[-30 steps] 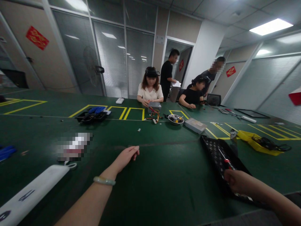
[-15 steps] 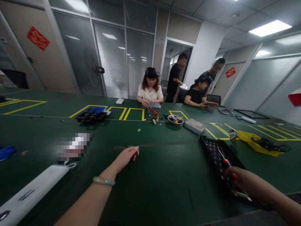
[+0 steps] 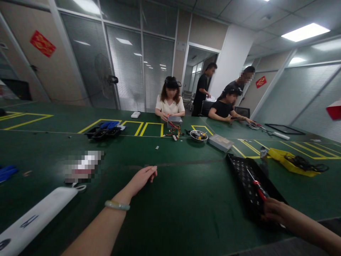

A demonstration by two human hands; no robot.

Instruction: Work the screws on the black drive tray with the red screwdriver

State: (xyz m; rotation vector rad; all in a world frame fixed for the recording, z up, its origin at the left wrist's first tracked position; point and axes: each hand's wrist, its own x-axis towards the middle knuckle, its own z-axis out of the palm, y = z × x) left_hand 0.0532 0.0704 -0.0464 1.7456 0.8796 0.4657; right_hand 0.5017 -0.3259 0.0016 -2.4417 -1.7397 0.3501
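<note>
My left hand (image 3: pixel 142 179) lies on the green table (image 3: pixel 186 199) with the fingers stretched forward and nothing in it; a pale green bangle (image 3: pixel 117 205) is on the wrist. My right hand (image 3: pixel 274 211) rests at the near end of a black perforated tray (image 3: pixel 241 170), fingers curled. A red-handled screwdriver (image 3: pixel 259 190) lies in the tray, and its handle end meets my fingertips. Whether the fingers grip it is not visible.
A white case (image 3: pixel 37 217) lies at the near left and a yellow bin of cables (image 3: pixel 290 160) at the right. A metal bowl (image 3: pixel 199 136), a grey box (image 3: pixel 220 142) and a black parts tray (image 3: pixel 103 131) sit farther off. Several people work at the far side.
My right hand has drawn back toward me along the tray, uncovering more of the red handle. The left hand has stayed put. A person in black at the back has moved to the right.
</note>
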